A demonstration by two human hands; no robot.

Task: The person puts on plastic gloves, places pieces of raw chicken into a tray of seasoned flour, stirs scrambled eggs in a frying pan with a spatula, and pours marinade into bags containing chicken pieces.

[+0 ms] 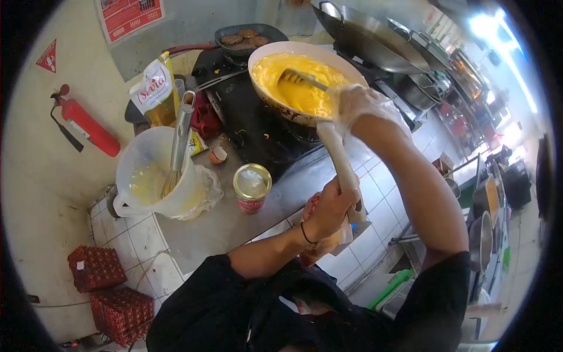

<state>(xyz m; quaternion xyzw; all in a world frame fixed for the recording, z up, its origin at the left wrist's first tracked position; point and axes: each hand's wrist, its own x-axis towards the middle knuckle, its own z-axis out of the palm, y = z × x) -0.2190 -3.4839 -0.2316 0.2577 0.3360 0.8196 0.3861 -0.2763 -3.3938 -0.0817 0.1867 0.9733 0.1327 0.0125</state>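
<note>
My left hand (334, 206) is wrapped round the pale handle (335, 146) of a white pan (346, 66) on the black stove. Yellow egg mixture (293, 94) fills the pan's bottom. In a clear plastic glove, my right hand (365, 107) grips a slotted utensil (306, 78) whose head is in the egg. A whisk (180, 138) leans in a white plastic jug (138, 161) with egg residue. An opened tin (252, 186) and a cracked eggshell (217, 155) sit on the metal counter.
A dark pan (258, 35) with brown patties is on the back of the stove. Large woks (375, 44) stand at the back right. An oil pouch (158, 94) is behind the jug. A fire extinguisher (88, 126) hangs left; egg trays (120, 311) are stacked on the floor.
</note>
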